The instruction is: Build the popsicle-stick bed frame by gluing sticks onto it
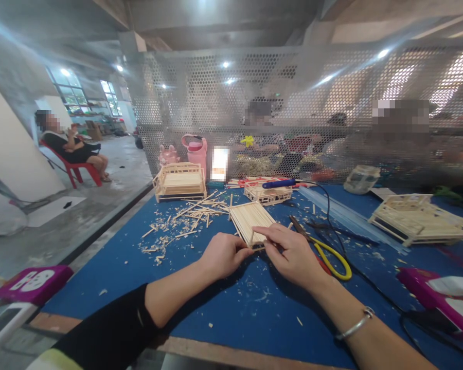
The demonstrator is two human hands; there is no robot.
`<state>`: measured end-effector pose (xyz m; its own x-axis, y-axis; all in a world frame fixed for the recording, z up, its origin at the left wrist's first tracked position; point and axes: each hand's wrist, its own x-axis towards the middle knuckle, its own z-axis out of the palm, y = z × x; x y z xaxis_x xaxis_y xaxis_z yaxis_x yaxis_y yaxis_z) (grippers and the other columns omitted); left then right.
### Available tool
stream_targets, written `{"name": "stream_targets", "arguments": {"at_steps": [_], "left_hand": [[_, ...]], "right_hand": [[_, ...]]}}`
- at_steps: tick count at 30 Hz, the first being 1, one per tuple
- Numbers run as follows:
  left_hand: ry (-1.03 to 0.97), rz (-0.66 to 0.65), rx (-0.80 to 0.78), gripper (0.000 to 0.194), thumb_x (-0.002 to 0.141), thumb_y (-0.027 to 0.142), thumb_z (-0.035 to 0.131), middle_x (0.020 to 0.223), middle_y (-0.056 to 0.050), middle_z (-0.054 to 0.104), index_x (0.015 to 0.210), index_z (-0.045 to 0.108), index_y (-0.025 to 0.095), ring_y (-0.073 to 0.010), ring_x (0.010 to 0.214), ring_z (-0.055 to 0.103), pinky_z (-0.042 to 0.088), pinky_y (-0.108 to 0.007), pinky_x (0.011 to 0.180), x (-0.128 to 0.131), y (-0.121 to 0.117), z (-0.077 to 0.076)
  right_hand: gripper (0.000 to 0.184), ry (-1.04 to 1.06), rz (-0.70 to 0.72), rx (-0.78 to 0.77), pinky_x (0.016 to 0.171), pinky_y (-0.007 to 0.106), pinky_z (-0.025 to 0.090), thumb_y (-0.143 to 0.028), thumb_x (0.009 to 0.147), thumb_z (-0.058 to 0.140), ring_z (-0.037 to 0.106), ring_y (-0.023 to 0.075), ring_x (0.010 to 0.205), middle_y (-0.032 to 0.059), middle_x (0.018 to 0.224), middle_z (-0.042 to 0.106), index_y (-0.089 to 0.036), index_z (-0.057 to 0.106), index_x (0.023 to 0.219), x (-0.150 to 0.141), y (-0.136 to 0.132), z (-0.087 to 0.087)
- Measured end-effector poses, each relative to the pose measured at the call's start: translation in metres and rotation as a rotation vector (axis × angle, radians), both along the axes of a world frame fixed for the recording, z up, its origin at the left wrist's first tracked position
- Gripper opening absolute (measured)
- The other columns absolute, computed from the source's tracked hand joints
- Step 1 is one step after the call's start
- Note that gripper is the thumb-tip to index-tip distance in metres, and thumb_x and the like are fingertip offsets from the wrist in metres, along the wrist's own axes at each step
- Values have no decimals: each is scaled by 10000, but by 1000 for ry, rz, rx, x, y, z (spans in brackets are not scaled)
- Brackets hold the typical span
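At the near side, the blue counter (116,295) has a brown edge, and a purple power strip (440,300) lies towards its right end. Over the middle, the left hand (224,255) is curled, thumb and fingers gripping the near corner of a slatted stick frame (250,218), which sits on the counter between both hands. The right hand (293,254) has bent fingers; its forefinger touches the top of a short upright stick (251,237) at that near edge, though whether its other fingers grip anything I cannot tell. Beside this hand lie yellow-handled pliers (337,264). Loose sticks (208,208) and chips scatter beyond the left hand. Farther back stand a small stick bench (181,185) at left and another stick model (424,226) at right, with a blue-handled tool (278,183) between them. Behind rises a perforated metal screen (200,77); at far left someone sits on a red chair (75,167).
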<state>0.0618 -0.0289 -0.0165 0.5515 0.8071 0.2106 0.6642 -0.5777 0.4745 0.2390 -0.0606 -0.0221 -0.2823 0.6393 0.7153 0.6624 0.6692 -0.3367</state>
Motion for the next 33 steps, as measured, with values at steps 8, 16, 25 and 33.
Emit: {"name": "stream_targets", "arguments": {"at_steps": [8,16,25,33], "left_hand": [[17,-6,-33,138,798,236,626,719,-46,735,767,751,187,-167,608,611,355,-238,557,-1,1,-1],[3,45,-33,130,791,269,654,685,-29,705,741,747,192,-159,605,569,318,-239,553,2,2,-6],[-26,91,-90,138,714,328,735,690,-18,678,724,711,193,-167,620,564,324,-248,553,6,3,-7],[-115,117,-85,487,510,393,848,711,17,574,857,582,177,-154,615,498,320,-242,532,-2,-3,1]], "right_hand": [[351,-2,-2,0,600,272,487,-96,815,428,586,155,659,47,737,635,-175,671,1056,0,0,0],[346,4,1,5,598,268,488,-105,816,428,591,158,661,55,735,636,-154,676,1052,0,0,0],[352,4,-21,0,596,270,482,-101,798,434,592,157,656,50,748,647,-179,677,1041,1,0,0],[356,14,-11,-6,612,269,483,-91,789,442,589,154,663,41,747,640,-197,679,1032,2,0,1]]}}
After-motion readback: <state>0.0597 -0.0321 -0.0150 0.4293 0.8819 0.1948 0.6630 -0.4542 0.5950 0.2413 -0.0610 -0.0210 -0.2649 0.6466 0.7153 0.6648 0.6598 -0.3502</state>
